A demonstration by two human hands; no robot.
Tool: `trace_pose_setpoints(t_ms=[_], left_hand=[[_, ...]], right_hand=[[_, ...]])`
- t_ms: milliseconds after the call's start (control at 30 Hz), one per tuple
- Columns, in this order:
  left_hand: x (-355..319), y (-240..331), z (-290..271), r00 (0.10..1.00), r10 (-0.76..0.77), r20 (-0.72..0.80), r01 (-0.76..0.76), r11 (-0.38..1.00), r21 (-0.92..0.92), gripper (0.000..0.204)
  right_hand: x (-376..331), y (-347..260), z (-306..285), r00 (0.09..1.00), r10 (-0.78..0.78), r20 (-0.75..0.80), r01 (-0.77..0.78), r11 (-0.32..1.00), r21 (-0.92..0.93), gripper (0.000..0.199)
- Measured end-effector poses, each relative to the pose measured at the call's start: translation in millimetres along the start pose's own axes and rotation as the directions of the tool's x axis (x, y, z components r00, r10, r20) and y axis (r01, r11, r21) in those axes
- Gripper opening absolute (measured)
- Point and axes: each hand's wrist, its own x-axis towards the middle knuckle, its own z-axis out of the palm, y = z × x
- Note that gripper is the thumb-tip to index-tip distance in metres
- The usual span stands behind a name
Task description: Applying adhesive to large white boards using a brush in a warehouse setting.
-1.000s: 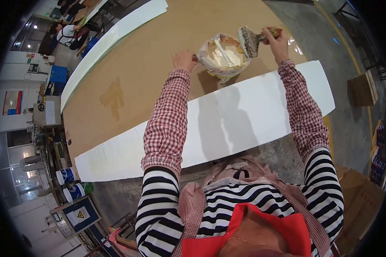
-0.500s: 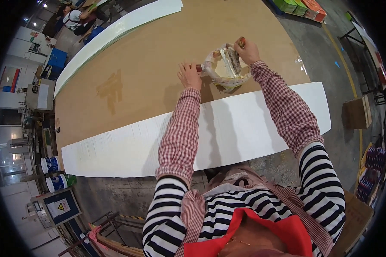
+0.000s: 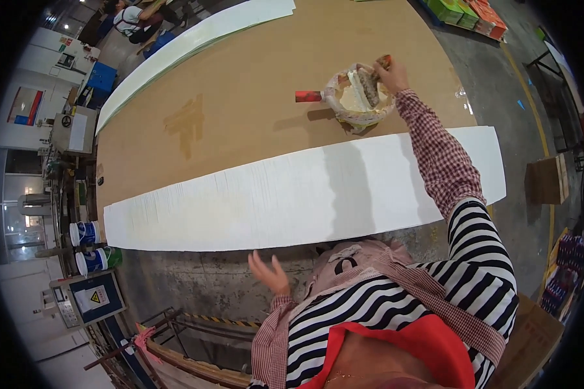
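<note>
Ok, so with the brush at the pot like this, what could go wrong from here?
The pot could slide or tip if the right hand pushes the brush against it: the left hand is well away from its red handle.
The pale paste might drip onto the near white sheets, which lie close by.
The handle juts out sideways, so a sleeve could catch it.

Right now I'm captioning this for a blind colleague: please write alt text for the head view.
A person's right hand holds a wide flat brush in a plastic-lined pan of cream-coloured paste on a brown tabletop. The left hand, empty and open, is near the front edge of long white sheets.
</note>
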Motion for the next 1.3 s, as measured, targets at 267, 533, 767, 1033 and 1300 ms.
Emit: trace_pose_setpoints(t_ms=[267,533,767,1033,1300], left_hand=[[-74.9,-80.4,-5.8,0.874,-0.475,-0.104,0.478,0.878,0.002,0.053],[-93.8,-89.9,23.4,0.843,-0.520,-0.139,0.506,0.853,-0.127,0.054],[-76.8,-86.0,45.4,0.797,-0.600,-0.064,0.576,0.788,-0.216,0.053],[-80.7,-94.2,55.1,0.745,-0.659,-0.102,0.621,0.741,-0.254,0.053],[-70.7,-85.2,50.8,0.651,-0.754,-0.085,0.717,0.648,-0.257,0.053]], right_hand=[[20.7,7.4,10.8,0.999,0.039,-0.014,-0.038,0.996,0.086,0.038],[14.0,28.7,2.5,0.984,0.167,-0.057,-0.103,0.810,0.578,0.024],[23.2,71.8,-10.5,0.983,0.138,-0.124,-0.050,0.838,0.544,0.027],[8.7,19.2,-0.7,0.988,0.087,-0.124,-0.020,0.888,0.460,0.027],[2.4,-10.2,25.3,0.936,-0.314,-0.161,0.285,0.941,-0.181,0.035]])
